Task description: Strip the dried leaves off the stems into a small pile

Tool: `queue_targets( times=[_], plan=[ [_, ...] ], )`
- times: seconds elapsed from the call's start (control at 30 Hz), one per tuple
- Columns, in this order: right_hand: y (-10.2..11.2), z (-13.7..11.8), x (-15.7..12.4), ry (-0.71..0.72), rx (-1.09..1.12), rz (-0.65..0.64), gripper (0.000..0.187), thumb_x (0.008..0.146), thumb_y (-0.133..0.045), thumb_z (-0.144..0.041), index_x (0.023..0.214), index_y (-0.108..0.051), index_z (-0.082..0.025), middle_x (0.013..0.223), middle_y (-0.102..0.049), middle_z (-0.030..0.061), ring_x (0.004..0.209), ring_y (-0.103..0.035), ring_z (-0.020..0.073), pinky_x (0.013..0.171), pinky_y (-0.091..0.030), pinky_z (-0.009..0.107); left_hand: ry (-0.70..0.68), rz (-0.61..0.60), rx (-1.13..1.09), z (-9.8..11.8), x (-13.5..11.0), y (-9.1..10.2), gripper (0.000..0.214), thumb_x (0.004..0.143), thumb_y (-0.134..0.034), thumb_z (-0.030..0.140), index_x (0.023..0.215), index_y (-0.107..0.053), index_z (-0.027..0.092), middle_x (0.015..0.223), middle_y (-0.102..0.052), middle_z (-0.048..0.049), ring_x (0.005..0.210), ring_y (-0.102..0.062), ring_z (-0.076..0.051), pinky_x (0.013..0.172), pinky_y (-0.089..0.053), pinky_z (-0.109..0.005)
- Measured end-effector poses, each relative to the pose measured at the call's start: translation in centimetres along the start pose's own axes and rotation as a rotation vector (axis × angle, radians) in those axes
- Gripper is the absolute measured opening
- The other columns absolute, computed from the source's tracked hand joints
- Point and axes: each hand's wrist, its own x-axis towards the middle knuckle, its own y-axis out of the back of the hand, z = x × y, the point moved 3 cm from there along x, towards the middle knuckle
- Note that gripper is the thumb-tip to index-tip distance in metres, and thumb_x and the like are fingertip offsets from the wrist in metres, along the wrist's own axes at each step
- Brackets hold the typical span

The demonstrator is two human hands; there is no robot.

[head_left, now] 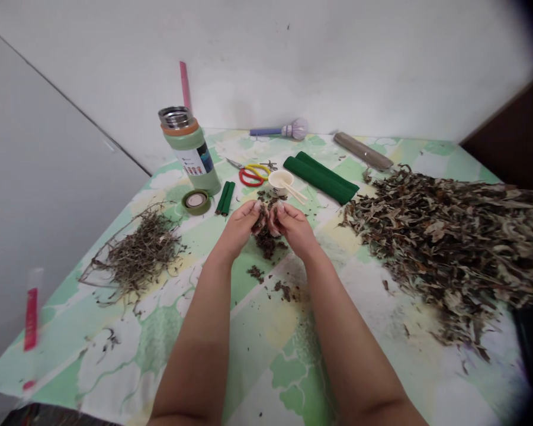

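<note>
My left hand [243, 222] and my right hand [292, 223] meet at the middle of the table, thumbs up and fingers curled. Each is closed on some crumbled dried leaves, dark brown bits of which show between the fingers. Below them lies a small heap of crumbled dried leaves [269, 245], with loose crumbs scattered nearer to me. Just behind my hands stands a small white cup [281, 179] with a pale stick or spoon leaning on it. Two thin green rolls [225, 198] lie to the left of my left hand.
A large pile of dried leaves [448, 236] covers the right side. Dry stems [144, 251] are heaped at left, near a green flask [193, 157] and its lid [196, 202]. Scissors [253, 174], green cloth rolls [322, 177], a brown roll [363, 151] and a purple-handled tool [278, 130] lie behind.
</note>
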Motion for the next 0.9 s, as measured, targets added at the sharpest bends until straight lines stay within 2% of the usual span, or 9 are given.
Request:
queue_targets(
  times=[0.17, 0.37, 0.47, 0.7, 0.8, 0.9],
  plan=[
    [0.3, 0.9, 0.1, -0.029, 0.091, 0.05, 0.046, 0.082, -0.045, -0.061, 0.06, -0.042, -0.021, 0.048, -0.036, -0.0053, 0.044, -0.032, 0.009, 0.048, -0.028, 0.025, -0.034, -0.041, 0.108, 0.2, 0.1, 0.3, 0.03, 0.084, -0.048, 0.044, 0.07, -0.048, 0.018, 0.059, -0.04, 0.0037, 0.054, -0.036, -0.009, 0.053, -0.031, -0.022],
    [0.8, 1.5, 0.3, -0.041, -0.065, 0.144, 0.051, 0.082, -0.042, -0.063, 0.055, -0.04, -0.02, 0.045, -0.037, -0.0043, 0.043, -0.032, 0.0091, 0.046, -0.026, 0.025, -0.16, -0.038, 0.315, 1.5, -0.2, -0.4, 0.027, 0.088, -0.042, 0.043, 0.079, -0.051, 0.019, 0.074, -0.051, 0.0007, 0.072, -0.047, -0.013, 0.066, -0.037, -0.023],
    [0.7, 1.6, 0.3, -0.03, -0.156, 0.18, 0.05, 0.082, -0.04, -0.064, 0.057, -0.04, -0.02, 0.048, -0.038, -0.0042, 0.045, -0.033, 0.0094, 0.046, -0.027, 0.024, -0.179, -0.052, 0.385, 1.4, -0.3, -1.4, 0.026, 0.09, -0.038, 0.041, 0.076, -0.045, 0.02, 0.071, -0.049, 0.0013, 0.068, -0.047, -0.013, 0.064, -0.036, -0.024],
    [0.4, 1.4, 0.1, 0.021, -0.379, 0.281, 0.049, 0.086, -0.033, -0.061, 0.058, -0.038, -0.02, 0.053, -0.039, -0.0021, 0.053, -0.035, 0.0112, 0.049, -0.027, 0.024, -0.166, 0.051, 0.571, 0.4, -0.4, -2.3, 0.026, 0.093, -0.031, 0.039, 0.075, -0.037, 0.021, 0.067, -0.046, 0.0003, 0.061, -0.043, -0.015, 0.057, -0.029, -0.027],
    [0.2, 1.5, 0.1, 0.018, -0.378, 0.293, 0.049, 0.086, -0.033, -0.06, 0.058, -0.037, -0.02, 0.053, -0.039, -0.002, 0.053, -0.035, 0.0114, 0.049, -0.027, 0.024, -0.178, 0.057, 0.598, 0.5, -0.3, -2.1, 0.026, 0.093, -0.031, 0.036, 0.072, -0.035, 0.021, 0.066, -0.044, 0.0003, 0.062, -0.042, -0.015, 0.057, -0.029, -0.027],
    [-0.4, 1.6, 0.2, 0.009, -0.279, 0.282, 0.05, 0.083, -0.037, -0.063, 0.057, -0.037, -0.02, 0.052, -0.037, -0.0027, 0.051, -0.035, 0.0112, 0.048, -0.027, 0.024, -0.198, 0.061, 0.573, 0.5, -0.1, -1.7, 0.026, 0.092, -0.034, 0.033, 0.068, -0.034, 0.021, 0.065, -0.042, 0.0008, 0.062, -0.041, -0.015, 0.058, -0.029, -0.027]
  ],
)
